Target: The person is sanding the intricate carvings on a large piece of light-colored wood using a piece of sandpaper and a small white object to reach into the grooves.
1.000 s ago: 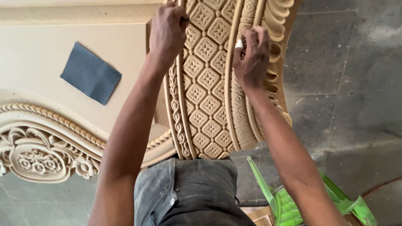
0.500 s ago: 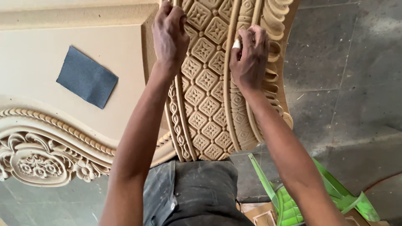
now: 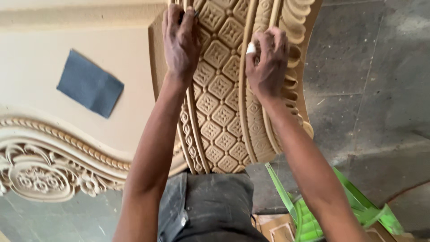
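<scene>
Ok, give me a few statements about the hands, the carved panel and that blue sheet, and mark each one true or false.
1. Both hands rest on the carved panel. True: the left hand and the right hand each press on it.
2. The blue sheet lies under the left hand. False: it lies apart from both hands, on the flat pale board to the left.
3. The right hand pinches a small white piece. True.
4. The panel's middle band is carved with diamond shapes. True.
5. A red stool stands at lower right. False: the plastic thing there is green.
</scene>
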